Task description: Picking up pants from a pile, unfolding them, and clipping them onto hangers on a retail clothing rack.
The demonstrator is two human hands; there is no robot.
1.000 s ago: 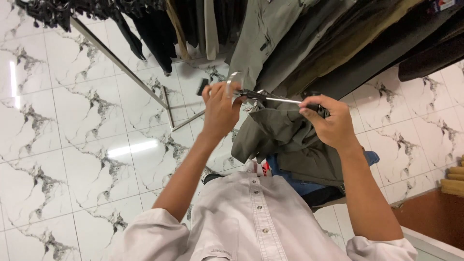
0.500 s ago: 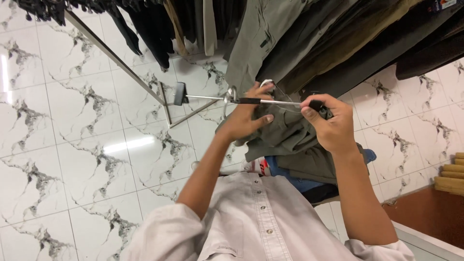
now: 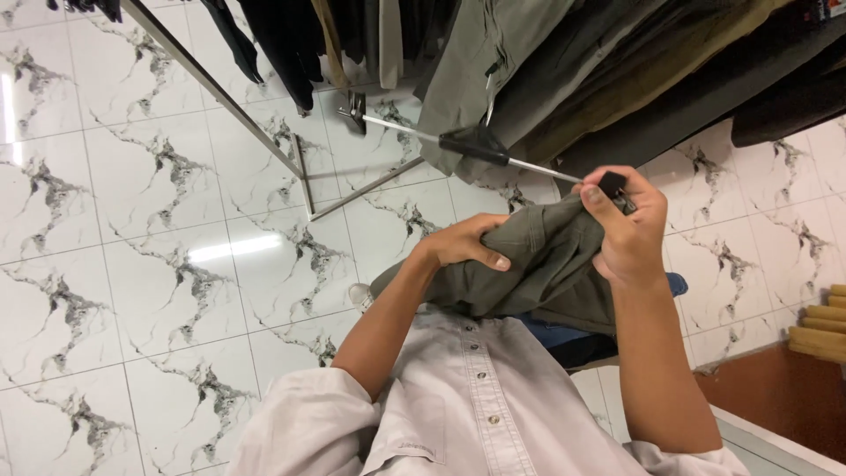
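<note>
An olive-green garment (image 3: 546,273) hangs bunched in front of my chest. My right hand (image 3: 626,234) is closed on its top edge together with the black clip at the right end of a metal clip hanger (image 3: 480,148). The hanger's bar slants up to the left, its other clip (image 3: 355,107) free and holding nothing. My left hand (image 3: 467,247) rests on the garment's folds, fingers curled into the cloth just below the bar.
A rack of dark and olive clothes (image 3: 617,70) hangs overhead across the top. A metal rack leg and foot (image 3: 300,167) stand on the white marble-patterned floor tiles (image 3: 132,264). A brown wooden ledge (image 3: 775,388) lies at the lower right.
My left hand has let go of the hanger's left clip and dropped down onto the garment. The hanger's left end now sticks out free, and the cloth has slid off that side.
</note>
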